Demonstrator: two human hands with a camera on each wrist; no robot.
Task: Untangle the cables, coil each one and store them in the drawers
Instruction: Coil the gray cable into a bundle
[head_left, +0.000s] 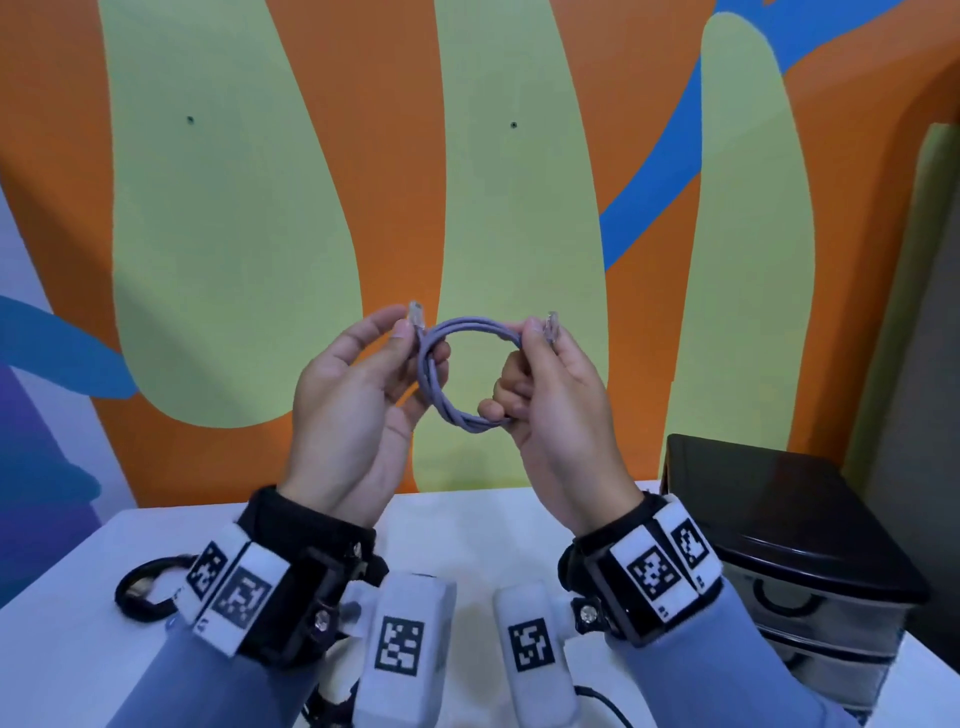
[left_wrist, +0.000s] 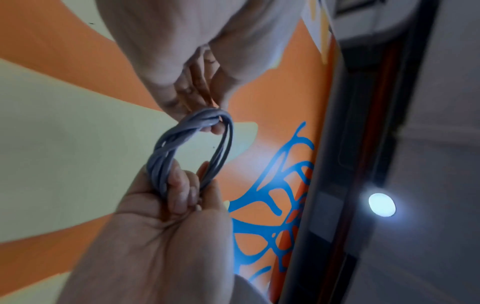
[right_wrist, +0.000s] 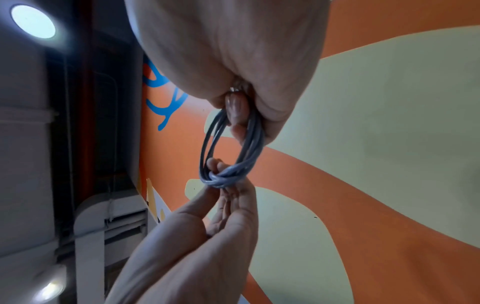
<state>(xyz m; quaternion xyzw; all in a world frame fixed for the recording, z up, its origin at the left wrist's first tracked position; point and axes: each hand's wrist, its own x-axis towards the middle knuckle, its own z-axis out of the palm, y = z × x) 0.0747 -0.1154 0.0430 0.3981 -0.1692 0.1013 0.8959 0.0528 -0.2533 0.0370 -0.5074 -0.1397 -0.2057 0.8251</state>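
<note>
We hold the lilac cable (head_left: 441, 374) raised at chest height above the white table (head_left: 78, 649), wound into a small ring of several turns. Our left hand (head_left: 353, 400) pinches one clear plug (head_left: 417, 315) between thumb and forefinger at the upper left of the ring, while its remaining fingers support the turns from behind. Our right hand (head_left: 550, 395) curls its fingers through the ring and pins the other plug (head_left: 551, 326) against the bundle with the thumb. This two-sided grip keeps the turns together and leaves both free ends under control; the left wrist view shows one end already twisted around the bundle, which we judge to be the locking wrap that stops the coil from springing open. A black cable (head_left: 150, 582), also coiled, lies on the table at the left. The drawer unit (head_left: 810, 571) stands at the right, well apart from the coil, with its visible drawers closed, so storage is not yet done
</note>
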